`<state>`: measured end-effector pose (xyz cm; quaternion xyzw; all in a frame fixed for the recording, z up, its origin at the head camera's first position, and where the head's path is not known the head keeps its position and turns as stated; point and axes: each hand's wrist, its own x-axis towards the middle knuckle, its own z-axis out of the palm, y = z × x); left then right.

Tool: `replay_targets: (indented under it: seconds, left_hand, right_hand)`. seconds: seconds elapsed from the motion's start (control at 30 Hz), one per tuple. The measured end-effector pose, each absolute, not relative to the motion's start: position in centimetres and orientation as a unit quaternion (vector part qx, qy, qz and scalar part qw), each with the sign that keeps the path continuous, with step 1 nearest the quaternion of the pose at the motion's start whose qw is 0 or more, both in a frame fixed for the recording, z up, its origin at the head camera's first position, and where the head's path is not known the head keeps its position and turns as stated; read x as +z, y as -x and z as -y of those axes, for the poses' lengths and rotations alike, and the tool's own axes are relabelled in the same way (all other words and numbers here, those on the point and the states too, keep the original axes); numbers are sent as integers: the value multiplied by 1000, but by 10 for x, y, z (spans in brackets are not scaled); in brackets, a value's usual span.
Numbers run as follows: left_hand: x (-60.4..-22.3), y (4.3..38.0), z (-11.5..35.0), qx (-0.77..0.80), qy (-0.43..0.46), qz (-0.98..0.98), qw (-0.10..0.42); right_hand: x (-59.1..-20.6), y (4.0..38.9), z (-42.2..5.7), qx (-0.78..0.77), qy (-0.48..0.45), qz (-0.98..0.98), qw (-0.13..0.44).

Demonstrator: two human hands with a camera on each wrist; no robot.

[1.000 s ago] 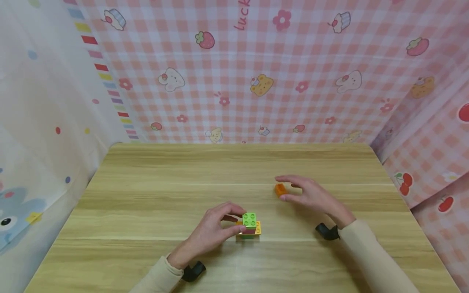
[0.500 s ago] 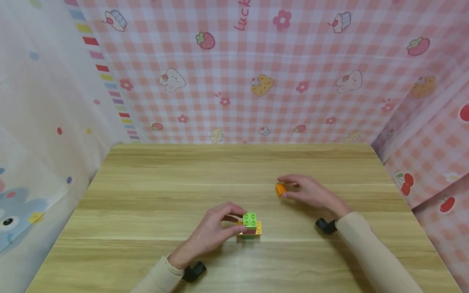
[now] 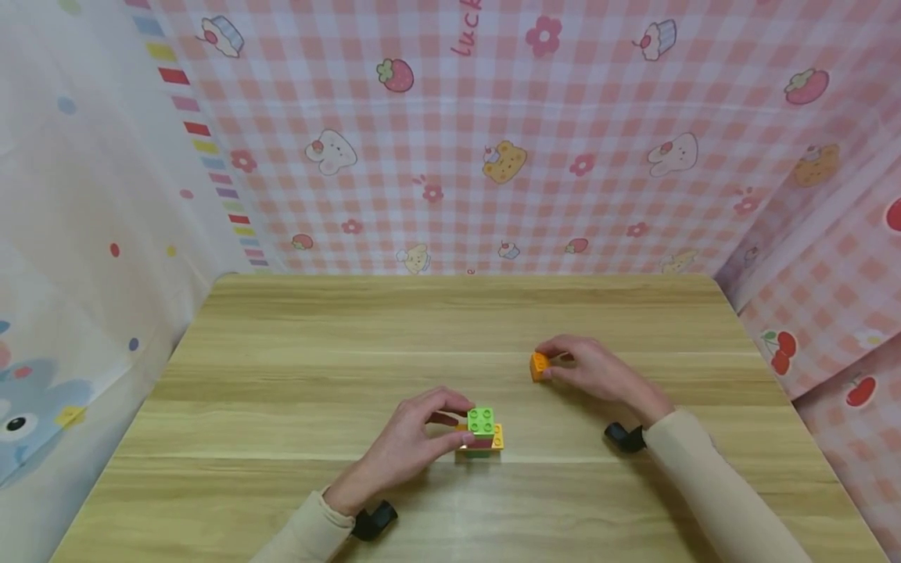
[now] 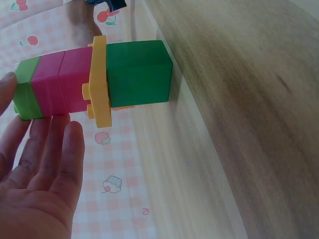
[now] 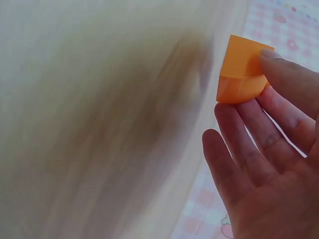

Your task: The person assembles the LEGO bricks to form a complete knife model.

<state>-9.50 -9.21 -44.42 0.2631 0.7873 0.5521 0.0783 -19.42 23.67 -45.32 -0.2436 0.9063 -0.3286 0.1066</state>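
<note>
My left hand (image 3: 411, 434) pinches the top of a stack of toy building blocks standing on the table. Lime green is the top block (image 3: 481, 419), with four-sided magenta blocks (image 4: 62, 82) under it. Below these comes a flat yellow plate (image 4: 99, 84) with studs, wider than the rest, and a dark green block (image 4: 139, 72) forms the base. Farther back and to the right, my right hand (image 3: 591, 371) pinches an orange building block (image 5: 241, 69) between thumb and fingers. One side of that block looks rounded in the right wrist view.
The wood-grain table (image 3: 317, 336) runs back to a pink checked curtain (image 3: 450, 156). A white curtain (image 3: 105, 195) hangs on the left, and more checked cloth (image 3: 831, 313) on the right. Black wrist mounts (image 3: 375, 521) sit at both cuffs.
My right fingers have closed in on the orange block, which has turned so more of its side shows. My left hand and the stack stay in place.
</note>
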Motion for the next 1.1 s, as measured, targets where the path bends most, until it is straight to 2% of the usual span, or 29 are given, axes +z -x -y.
replay_targets:
  seconds: [0.43, 1.1]
  left_hand:
    - [-446, 94, 92, 559, -263, -783, 71]
    - [-446, 94, 92, 562, -253, -783, 84]
  right_hand:
    - [-438, 164, -224, -364, 270, -891, 27]
    - [-414, 126, -201, -388, 326, -861, -54]
